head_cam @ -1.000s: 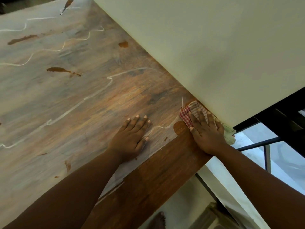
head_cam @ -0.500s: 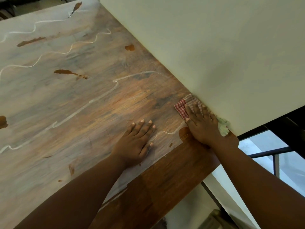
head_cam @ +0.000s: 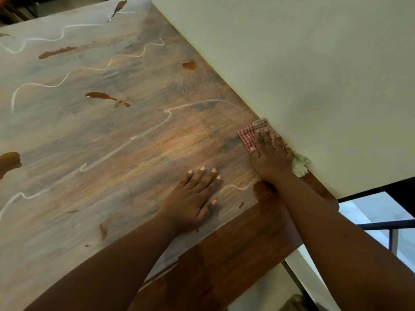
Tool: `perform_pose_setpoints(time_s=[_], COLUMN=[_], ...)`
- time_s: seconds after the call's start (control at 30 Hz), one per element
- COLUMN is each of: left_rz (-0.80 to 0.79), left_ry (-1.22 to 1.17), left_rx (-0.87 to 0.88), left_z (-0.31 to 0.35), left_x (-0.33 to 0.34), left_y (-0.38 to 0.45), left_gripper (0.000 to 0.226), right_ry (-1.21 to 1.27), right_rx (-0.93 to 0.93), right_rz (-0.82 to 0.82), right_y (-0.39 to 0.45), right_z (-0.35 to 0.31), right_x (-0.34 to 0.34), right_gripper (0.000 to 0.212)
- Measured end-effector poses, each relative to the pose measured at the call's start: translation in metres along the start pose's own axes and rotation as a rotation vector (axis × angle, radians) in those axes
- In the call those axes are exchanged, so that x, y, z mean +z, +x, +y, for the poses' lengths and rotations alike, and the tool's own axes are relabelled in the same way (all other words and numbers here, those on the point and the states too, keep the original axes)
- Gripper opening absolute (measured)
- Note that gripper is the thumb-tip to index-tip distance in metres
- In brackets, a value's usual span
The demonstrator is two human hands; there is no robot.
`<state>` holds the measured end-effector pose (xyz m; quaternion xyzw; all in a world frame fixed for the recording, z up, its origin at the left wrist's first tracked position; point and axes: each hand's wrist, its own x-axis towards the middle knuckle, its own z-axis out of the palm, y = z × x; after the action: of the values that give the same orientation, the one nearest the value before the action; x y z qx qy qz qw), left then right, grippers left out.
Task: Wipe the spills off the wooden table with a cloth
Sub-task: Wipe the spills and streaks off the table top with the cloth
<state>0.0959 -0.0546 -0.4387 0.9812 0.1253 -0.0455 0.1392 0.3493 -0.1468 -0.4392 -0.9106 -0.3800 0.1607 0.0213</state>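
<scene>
A wide wooden table [head_cam: 139, 140] carries thin wavy white lines [head_cam: 143, 135] and several brown spills; one brown spill [head_cam: 101, 96] lies mid-table and a round brown patch [head_cam: 261, 190] sits just below my right wrist. My right hand [head_cam: 270, 159] presses flat on a red-and-white checked cloth [head_cam: 248, 135] against the wall at the table's right edge; a pale green part of the cloth [head_cam: 301, 166] sticks out behind the hand. My left hand [head_cam: 193, 198] lies flat on the wood, fingers spread, holding nothing.
A cream wall [head_cam: 314, 75] runs along the table's right side, touching the cloth. The table's near edge [head_cam: 224, 254] is darker wood. Beyond the corner a black metal rail [head_cam: 386, 223] and floor lie below. More spills lie at the far left [head_cam: 10, 161] and back [head_cam: 189, 65].
My right hand has slid the cloth away from me along the wall, off the round brown patch. The left hand stays planted in place.
</scene>
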Motion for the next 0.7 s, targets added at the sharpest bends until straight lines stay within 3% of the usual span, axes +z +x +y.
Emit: perform_pose_setpoints(time_s=[0.4, 0.7], left_rz=[-0.007, 0.010], left_ry=[-0.004, -0.004], left_rx=[-0.006, 0.001], left_z=[0.002, 0.002], left_x=[-0.002, 0.000], left_y=[-0.001, 0.001], left_gripper=[0.062, 0.061], right_ry=[-0.035, 0.004], right_rx=[-0.033, 0.053], right_rz=[0.027, -0.007], right_y=[-0.083, -0.012], right_z=[0.012, -0.003], right_x=[0.024, 0.000], right_gripper=[0.060, 0.058])
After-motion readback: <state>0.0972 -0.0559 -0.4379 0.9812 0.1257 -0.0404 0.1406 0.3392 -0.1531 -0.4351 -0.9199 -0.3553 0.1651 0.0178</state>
